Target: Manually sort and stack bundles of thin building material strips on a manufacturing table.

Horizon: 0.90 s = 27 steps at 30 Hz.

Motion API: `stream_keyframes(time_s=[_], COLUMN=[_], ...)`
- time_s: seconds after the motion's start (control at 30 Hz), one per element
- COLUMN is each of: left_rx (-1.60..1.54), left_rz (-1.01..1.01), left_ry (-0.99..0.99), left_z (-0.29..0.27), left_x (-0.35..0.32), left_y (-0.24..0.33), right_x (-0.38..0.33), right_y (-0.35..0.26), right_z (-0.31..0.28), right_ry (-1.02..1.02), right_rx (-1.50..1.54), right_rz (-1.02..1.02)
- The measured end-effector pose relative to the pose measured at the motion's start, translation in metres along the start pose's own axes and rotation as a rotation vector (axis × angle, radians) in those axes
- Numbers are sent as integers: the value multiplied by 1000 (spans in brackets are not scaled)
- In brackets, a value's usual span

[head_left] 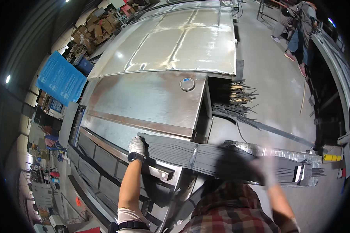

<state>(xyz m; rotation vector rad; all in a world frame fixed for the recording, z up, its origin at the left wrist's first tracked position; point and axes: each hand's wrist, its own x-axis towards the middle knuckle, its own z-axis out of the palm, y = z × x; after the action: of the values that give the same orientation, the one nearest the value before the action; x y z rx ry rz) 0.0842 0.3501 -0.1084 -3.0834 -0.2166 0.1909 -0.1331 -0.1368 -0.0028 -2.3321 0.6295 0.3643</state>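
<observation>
bundle of grey strips [208, 156] sticking out past the metal counter [144, 93], left hand [136, 146] at its left end, right hand [265, 167] just a blur near the other end, honestly can't tell if either's fingers are gripping, silvery wrapped package [276, 150] alongside

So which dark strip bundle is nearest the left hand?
The long bundle stretching from the left hand past the blurred right hand; other bundles lie leftward or beyond.
</observation>
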Motion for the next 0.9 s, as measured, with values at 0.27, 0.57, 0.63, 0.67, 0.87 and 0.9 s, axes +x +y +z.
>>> stream_keyframes(time_s=[0.27,0.57,0.63,0.67,0.87,0.9], left_rx=[51,-30,-115,-313,-1047,-1078], left_rz=[131,307,273,205,191,213], left_ry=[-67,-166,-181,-211,-579,-578], left_z=[-19,-22,-10,-7,-32,-36], left_x=[10,52,62,64,43,38], left_y=[25,-14,-44,-59,-67,-53], right_x=[62,69,61,58,66,68], right_y=[-261,-265,-270,-273,-263,-259], right_z=[238,267,267,267,263,260], right_ry=[-216,-210,-218,-214,-213,-205], right_rx=[-646,-661,-701,-714,-699,-700], right_rz=[-1001,-1005,-1020,-1035,-1014,-995])
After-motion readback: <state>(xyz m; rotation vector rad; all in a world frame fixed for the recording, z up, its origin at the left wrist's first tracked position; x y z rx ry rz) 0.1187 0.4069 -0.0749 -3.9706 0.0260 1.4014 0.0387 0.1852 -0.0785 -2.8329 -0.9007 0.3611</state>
